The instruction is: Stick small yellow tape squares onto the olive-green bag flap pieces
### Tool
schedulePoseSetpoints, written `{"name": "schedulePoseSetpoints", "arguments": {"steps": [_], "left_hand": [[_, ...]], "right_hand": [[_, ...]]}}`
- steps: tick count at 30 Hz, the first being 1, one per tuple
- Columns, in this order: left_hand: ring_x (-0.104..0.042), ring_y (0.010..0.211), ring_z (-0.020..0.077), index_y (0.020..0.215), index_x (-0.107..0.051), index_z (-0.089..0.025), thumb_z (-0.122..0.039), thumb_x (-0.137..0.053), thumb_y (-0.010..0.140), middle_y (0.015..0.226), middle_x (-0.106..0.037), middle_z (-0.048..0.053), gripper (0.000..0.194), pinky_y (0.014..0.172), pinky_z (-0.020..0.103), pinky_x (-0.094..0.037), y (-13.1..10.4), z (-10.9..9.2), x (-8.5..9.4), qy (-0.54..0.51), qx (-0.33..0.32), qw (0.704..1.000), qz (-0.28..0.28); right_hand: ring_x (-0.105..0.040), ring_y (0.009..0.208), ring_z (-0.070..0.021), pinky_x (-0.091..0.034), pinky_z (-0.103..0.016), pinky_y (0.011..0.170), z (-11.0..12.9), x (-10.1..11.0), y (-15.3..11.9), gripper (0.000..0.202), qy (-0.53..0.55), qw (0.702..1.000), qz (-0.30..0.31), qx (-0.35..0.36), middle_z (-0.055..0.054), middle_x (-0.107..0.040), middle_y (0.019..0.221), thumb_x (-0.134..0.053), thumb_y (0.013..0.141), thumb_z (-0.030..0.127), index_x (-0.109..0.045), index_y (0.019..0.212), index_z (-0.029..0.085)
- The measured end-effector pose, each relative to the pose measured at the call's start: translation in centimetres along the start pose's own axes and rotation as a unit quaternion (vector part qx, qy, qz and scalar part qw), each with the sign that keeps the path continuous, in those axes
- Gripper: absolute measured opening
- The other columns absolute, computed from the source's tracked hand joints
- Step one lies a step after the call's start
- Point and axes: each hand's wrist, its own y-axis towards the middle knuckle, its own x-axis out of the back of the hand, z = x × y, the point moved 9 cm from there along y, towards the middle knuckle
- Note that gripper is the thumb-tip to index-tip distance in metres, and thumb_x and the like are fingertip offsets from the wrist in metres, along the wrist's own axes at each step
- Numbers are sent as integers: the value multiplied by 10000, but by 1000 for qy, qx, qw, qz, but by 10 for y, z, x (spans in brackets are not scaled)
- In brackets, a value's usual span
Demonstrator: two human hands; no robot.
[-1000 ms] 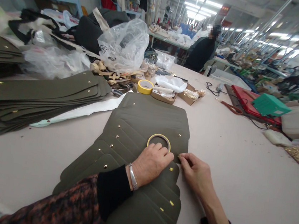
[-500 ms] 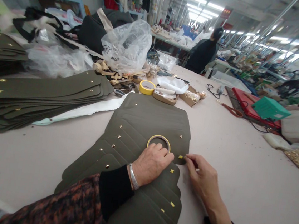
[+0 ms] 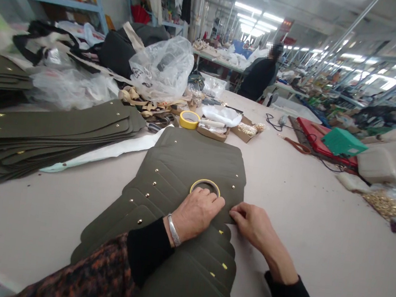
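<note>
Overlapping dark green panels point(image 3: 197, 153) with small metal studs and yellow tape bits lie fanned out on the table. My left hand point(image 3: 198, 213) rests on them, its fingers closed round the near edge of a thin roll of yellow tape point(image 3: 206, 183). At the right edge of the upper panel, my right hand point(image 3: 252, 224) has thumb and forefinger pinched together at the panel's lower corner. Whatever lies between those fingertips is too small to make out.
Stacked green panels point(image 3: 57, 127) lie at the left. Behind are a second tape roll point(image 3: 189, 120), boxes of small parts point(image 3: 246, 129) and plastic bags point(image 3: 162, 68). A green box point(image 3: 344, 142) stands at the right. A person point(image 3: 259, 77) sits farther back.
The view has shifted slightly. My right hand has moved a little left onto the panel corner, where a yellow tape bit showed before. The left hand keeps hold of the tape roll.
</note>
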Motion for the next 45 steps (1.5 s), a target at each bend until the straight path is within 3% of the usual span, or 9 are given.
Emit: {"name": "schedulePoseSetpoints", "arguments": {"steps": [4, 10, 15, 24, 31, 34, 38, 41, 45], "left_hand": [[-581, 819, 157, 1014, -540, -180, -228, -369, 981, 875, -617, 25, 180, 771, 283, -485, -5, 3, 15, -110, -9, 993, -43], [-641, 982, 145, 1357, -371, -216, -247, -425, 969, 1079, -663, 37, 393, 881, 273, -521, -10, 4, 25, -198, -25, 977, -78], [-653, 1005, 164, 1368, -324, -187, -262, -412, 974, 1164, -647, 72, 410, 866, 284, -540, -12, 0, 26, -195, -19, 977, -84], [-637, 935, 172, 1129, -442, -181, -174, -418, 952, 1018, -641, 41, 179, 794, 273, -514, -11, -5, 21, -229, -18, 973, -27], [-573, 713, 148, 868, -497, -179, -203, -426, 954, 779, -574, 2, 115, 648, 244, -467, -8, -3, 17, -161, -6, 987, -30], [-545, 676, 147, 839, -509, -177, -187, -388, 957, 755, -551, 7, 169, 602, 242, -448, -6, -8, 22, -129, -23, 990, -55], [-537, 681, 148, 883, -514, -175, -202, -354, 969, 766, -552, 12, 183, 611, 251, -453, -5, -12, 27, -110, -21, 990, -84], [-541, 724, 166, 895, -509, -183, -176, -386, 961, 798, -562, 17, 139, 633, 271, -468, -4, -10, 12, -52, 3, 998, -24], [-525, 789, 203, 877, -502, -186, -152, -435, 935, 855, -566, 38, 96, 623, 302, -481, -4, -10, -6, 5, 2, 998, 58]], "right_hand": [[-596, 576, -152, -405, -251, 535, 11, -7, -23, 208, 81, 992, 83, 50, -7, -674, 628, -516, 811, 233, -666, 672, 196], [-645, 768, -165, -503, -273, 684, 29, 38, -44, 200, 178, 958, -184, 126, -57, -706, 916, -525, 879, 281, -660, 1001, 201], [-632, 874, -160, -503, -281, 785, 62, 37, -49, 150, 143, 936, -204, 250, -59, -674, 946, -506, 893, 169, -619, 986, 202], [-605, 696, -138, -482, -254, 655, 69, 29, -55, 128, 68, 920, -254, 290, -30, -636, 765, -487, 862, 99, -579, 863, 187], [-580, 580, -109, -455, -226, 575, 58, 29, -52, 99, 108, 935, -271, 200, 6, -636, 675, -534, 828, 144, -607, 781, 191], [-554, 498, -105, -447, -218, 502, 42, 24, -41, 119, 213, 946, -226, 92, 18, -615, 585, -560, 823, 235, -624, 735, 187], [-569, 457, -124, -475, -232, 451, 5, 8, -21, 244, 376, 913, -152, -30, 6, -608, 528, -620, 782, 398, -639, 740, 158], [-593, 489, -135, -527, -262, 481, -23, 3, -8, 358, 411, 899, -136, -70, -20, -637, 586, -676, 720, 489, -667, 774, 135], [-612, 523, -148, -545, -279, 519, -33, 1, 0, 356, 334, 934, -111, -60, -33, -659, 616, -626, 771, 487, -691, 822, 140]]}}
